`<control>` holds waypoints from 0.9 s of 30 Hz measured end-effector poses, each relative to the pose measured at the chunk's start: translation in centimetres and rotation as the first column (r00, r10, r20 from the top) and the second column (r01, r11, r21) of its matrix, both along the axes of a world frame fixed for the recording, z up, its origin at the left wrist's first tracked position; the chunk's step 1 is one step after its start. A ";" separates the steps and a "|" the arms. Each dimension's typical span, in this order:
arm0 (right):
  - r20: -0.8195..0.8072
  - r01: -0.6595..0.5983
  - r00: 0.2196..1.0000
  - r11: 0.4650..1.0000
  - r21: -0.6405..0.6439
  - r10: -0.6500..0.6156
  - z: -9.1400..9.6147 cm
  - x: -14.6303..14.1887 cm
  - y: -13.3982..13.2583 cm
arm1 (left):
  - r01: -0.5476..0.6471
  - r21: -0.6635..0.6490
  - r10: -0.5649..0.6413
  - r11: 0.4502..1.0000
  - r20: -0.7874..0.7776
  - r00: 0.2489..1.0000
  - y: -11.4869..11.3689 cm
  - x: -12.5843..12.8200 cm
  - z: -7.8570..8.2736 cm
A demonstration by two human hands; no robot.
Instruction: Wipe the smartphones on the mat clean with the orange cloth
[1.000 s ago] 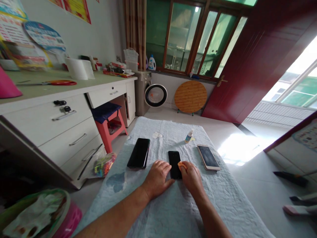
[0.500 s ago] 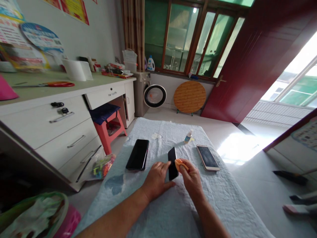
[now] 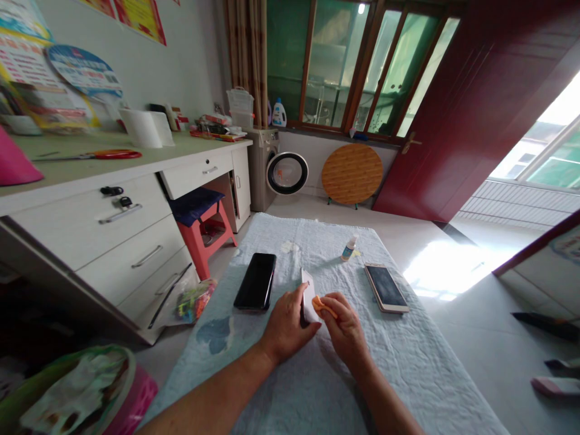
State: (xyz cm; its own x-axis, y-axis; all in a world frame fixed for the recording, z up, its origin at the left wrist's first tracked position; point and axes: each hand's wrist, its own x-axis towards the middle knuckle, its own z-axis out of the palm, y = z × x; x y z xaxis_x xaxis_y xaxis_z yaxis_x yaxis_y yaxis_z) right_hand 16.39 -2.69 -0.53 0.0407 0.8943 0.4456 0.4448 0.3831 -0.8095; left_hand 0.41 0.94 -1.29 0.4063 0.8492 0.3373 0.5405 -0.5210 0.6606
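A phone [image 3: 309,297] stands tilted on its long edge, its pale back turned toward the right. My left hand [image 3: 286,325] grips it from the left, thumb at the lower end and fingers at its far side. In my right hand [image 3: 345,323] an orange cloth [image 3: 323,306] is pinched between thumb and fingers, right against or very near the phone's back. A black phone [image 3: 255,281] lies flat to the left. On the right lies a gold-edged phone [image 3: 386,288]. Behind it stands a small spray bottle [image 3: 348,248].
A pale blue cloth [image 3: 272,393] covers the table. Left of it are a white desk [image 3: 122,232], a red stool [image 3: 206,226], a bag of colourful pieces [image 3: 196,301] and a pink bin [image 3: 136,386]. A washing machine [image 3: 263,169] with its door open stands at the back.
The held phone has turned from its dark screen to its pale back. Both hands stay around it, the orange cloth still in the right. The view has shifted slightly.
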 end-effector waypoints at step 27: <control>0.269 0.198 0.947 0.978 -0.069 -0.173 -0.7 0.7 0.9 | 0.037 -0.032 -0.046 0.999 -0.335 0.941 -0.2 0.2 0.6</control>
